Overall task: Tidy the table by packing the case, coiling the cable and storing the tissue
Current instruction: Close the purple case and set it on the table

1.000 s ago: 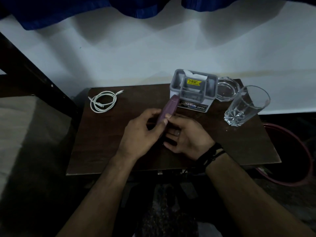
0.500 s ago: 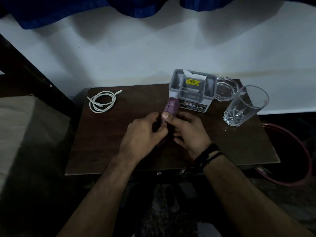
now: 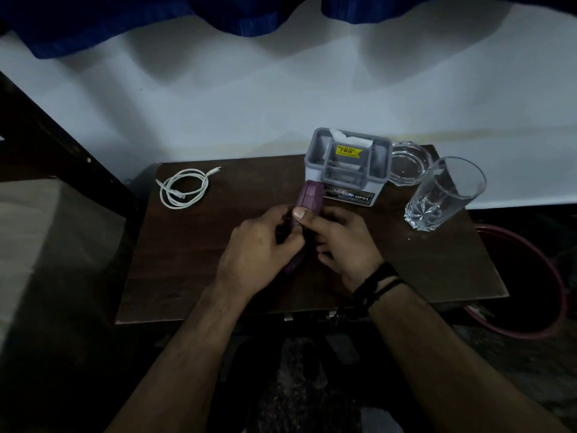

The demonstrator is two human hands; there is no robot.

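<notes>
Both hands have pulled in tighter around the purple case point(image 3: 307, 198) compared with a second ago, when it stuck up longer and more tilted between them. Now only its top end pokes out above the knuckles, and a bit of purple shows low down under the left palm. The left hand point(image 3: 259, 245) is curled around it from the side, and the right hand point(image 3: 340, 242) has its thumb pressed on the case with the fingers folded in (so both are gripping it, no slack that I can see). It sits mid-table, just in front of the grey holder point(image 3: 346, 170) with the white tissue point(image 3: 346, 137) sticking out the top. The white cable point(image 3: 184, 189) lies loosely coiled at the far left corner of the table point(image 3: 187, 260). A glass tumbler point(image 3: 443, 192) and a glass dish point(image 3: 409, 164) stand to the right.
</notes>
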